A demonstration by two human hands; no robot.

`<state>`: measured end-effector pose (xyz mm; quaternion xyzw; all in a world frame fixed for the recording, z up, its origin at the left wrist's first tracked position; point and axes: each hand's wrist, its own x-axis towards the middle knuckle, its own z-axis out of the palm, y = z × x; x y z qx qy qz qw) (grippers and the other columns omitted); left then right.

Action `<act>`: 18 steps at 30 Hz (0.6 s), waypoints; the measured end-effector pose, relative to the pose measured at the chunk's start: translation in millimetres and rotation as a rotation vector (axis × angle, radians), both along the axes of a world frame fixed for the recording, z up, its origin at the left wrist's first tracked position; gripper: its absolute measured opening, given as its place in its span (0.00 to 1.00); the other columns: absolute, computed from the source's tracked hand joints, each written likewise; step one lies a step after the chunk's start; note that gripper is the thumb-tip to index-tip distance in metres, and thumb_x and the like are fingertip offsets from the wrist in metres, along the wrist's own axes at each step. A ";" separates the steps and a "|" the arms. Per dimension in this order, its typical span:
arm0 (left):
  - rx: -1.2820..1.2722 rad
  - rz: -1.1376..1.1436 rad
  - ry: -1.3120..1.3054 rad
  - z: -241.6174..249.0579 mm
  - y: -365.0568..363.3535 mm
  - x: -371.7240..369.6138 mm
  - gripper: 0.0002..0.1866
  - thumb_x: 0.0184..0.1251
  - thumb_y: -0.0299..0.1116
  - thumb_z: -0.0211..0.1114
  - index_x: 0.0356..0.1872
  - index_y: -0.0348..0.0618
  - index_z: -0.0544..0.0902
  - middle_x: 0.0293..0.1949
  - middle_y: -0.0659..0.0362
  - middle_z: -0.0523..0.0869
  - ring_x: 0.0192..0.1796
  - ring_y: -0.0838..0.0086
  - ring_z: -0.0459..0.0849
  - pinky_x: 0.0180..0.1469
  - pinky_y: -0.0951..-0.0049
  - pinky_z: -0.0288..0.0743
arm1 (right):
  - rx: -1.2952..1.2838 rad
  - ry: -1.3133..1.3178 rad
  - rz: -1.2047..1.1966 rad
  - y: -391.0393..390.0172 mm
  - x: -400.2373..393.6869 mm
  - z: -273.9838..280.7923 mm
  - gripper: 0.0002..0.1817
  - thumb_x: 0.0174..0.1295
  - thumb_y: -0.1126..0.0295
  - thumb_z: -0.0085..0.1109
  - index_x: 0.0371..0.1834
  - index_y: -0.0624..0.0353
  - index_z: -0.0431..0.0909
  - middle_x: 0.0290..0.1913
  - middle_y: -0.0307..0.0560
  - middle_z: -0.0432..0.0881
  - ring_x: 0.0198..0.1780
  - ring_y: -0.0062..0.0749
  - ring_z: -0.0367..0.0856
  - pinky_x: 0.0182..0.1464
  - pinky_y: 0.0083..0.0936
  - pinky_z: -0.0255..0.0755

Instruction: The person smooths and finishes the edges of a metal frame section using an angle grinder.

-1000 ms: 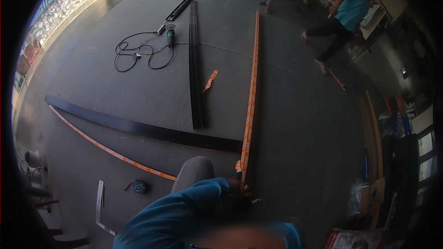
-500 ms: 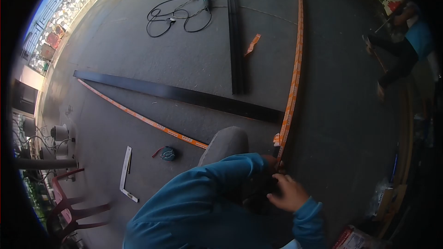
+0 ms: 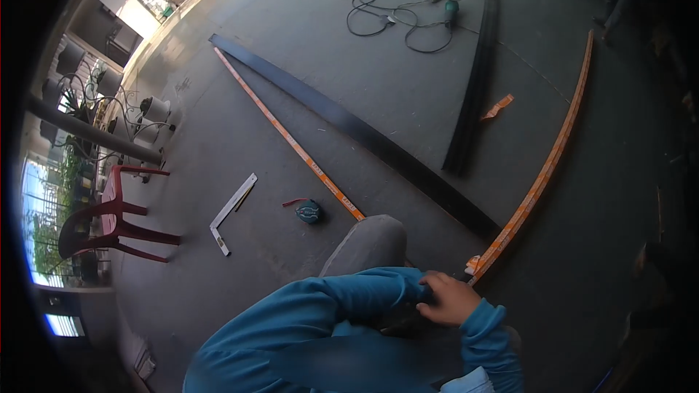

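Observation:
My right hand [image 3: 450, 300] is in front of the left sleeve's cuff, its fingers bent and closed over something dark that I cannot make out. My left arm in its blue sleeve [image 3: 364, 287] reaches across to the same spot; the left hand is hidden there. Just beyond the hands is the near end of a long strip with orange printed film [image 3: 526, 209]. A crumpled piece of orange film [image 3: 472, 265] hangs at that end. My grey-trousered knee [image 3: 382, 236] is beside the arm, over the end of a second orange-film strip [image 3: 291, 143].
A wide dark profile [image 3: 342, 120] lies slantwise on the floor, and another dark profile [image 3: 473, 80] lies farther off. Beyond are an angle grinder [image 3: 451, 11] and its cable. To the left are a tape measure [image 3: 309, 211], a try square [image 3: 234, 204] and a red chair [image 3: 113, 211].
My view has turned left, so the floor things appear shifted right and tilted. My right hand has moved in against the left cuff, and the left hand has gone out of sight behind it.

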<state>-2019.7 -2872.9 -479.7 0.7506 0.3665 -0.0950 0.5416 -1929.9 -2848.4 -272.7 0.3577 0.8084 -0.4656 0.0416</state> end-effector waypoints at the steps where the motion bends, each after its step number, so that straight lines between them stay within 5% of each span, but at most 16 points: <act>1: 0.083 0.068 -0.062 3.4 -0.2 -12.2 0.21 0.61 0.40 0.63 0.54 0.46 0.82 0.48 0.50 0.85 0.50 0.55 0.85 0.54 0.58 0.77 | -0.160 -0.089 0.038 19.0 -2.8 1.6 0.32 0.58 0.52 0.61 0.60 0.63 0.71 0.55 0.61 0.77 0.53 0.52 0.81 0.55 0.40 0.75; 4: 0.276 0.246 -0.099 28.7 -4.7 -40.8 0.21 0.61 0.39 0.63 0.55 0.46 0.81 0.47 0.51 0.86 0.50 0.55 0.85 0.53 0.58 0.78 | -0.355 0.058 -0.043 60.2 -3.0 -45.2 0.26 0.61 0.59 0.63 0.58 0.64 0.72 0.48 0.56 0.81 0.48 0.40 0.84 0.49 0.35 0.78; 5: 0.082 0.213 0.134 73.2 4.0 -53.6 0.22 0.62 0.36 0.62 0.57 0.44 0.78 0.46 0.50 0.86 0.52 0.54 0.84 0.53 0.57 0.77 | -0.392 0.091 -0.186 68.2 0.1 -76.4 0.24 0.61 0.61 0.63 0.57 0.64 0.73 0.44 0.52 0.82 0.46 0.38 0.83 0.48 0.32 0.79; 9: -0.089 0.329 0.249 117.3 -49.0 -60.0 0.28 0.60 0.44 0.67 0.58 0.39 0.76 0.49 0.46 0.84 0.51 0.54 0.84 0.53 0.57 0.78 | -0.581 -0.009 -0.811 64.7 9.7 -167.0 0.18 0.63 0.67 0.60 0.54 0.61 0.73 0.38 0.45 0.80 0.37 0.30 0.81 0.39 0.27 0.78; 12: -0.284 0.392 0.250 163.2 -97.7 -71.0 0.29 0.59 0.50 0.68 0.54 0.38 0.80 0.50 0.46 0.84 0.50 0.54 0.85 0.52 0.57 0.78 | -0.831 -0.130 -1.070 33.2 -17.6 -120.7 0.13 0.65 0.71 0.54 0.52 0.60 0.72 0.35 0.44 0.78 0.31 0.29 0.79 0.31 0.27 0.76; 14: -0.357 0.509 0.198 219.9 -121.4 -94.5 0.30 0.59 0.51 0.68 0.55 0.38 0.79 0.51 0.46 0.84 0.52 0.54 0.84 0.54 0.58 0.77 | -0.851 -0.123 -0.913 -2.2 -17.6 -107.6 0.13 0.66 0.73 0.54 0.52 0.61 0.72 0.34 0.45 0.78 0.28 0.28 0.78 0.26 0.26 0.75; 18: -0.270 0.969 0.000 372.4 -172.3 -147.7 0.33 0.60 0.53 0.67 0.57 0.36 0.78 0.52 0.45 0.83 0.55 0.53 0.82 0.57 0.60 0.76 | -0.922 -0.104 -0.702 -60.3 -76.4 17.0 0.13 0.67 0.74 0.52 0.54 0.62 0.71 0.35 0.47 0.78 0.31 0.29 0.79 0.30 0.29 0.77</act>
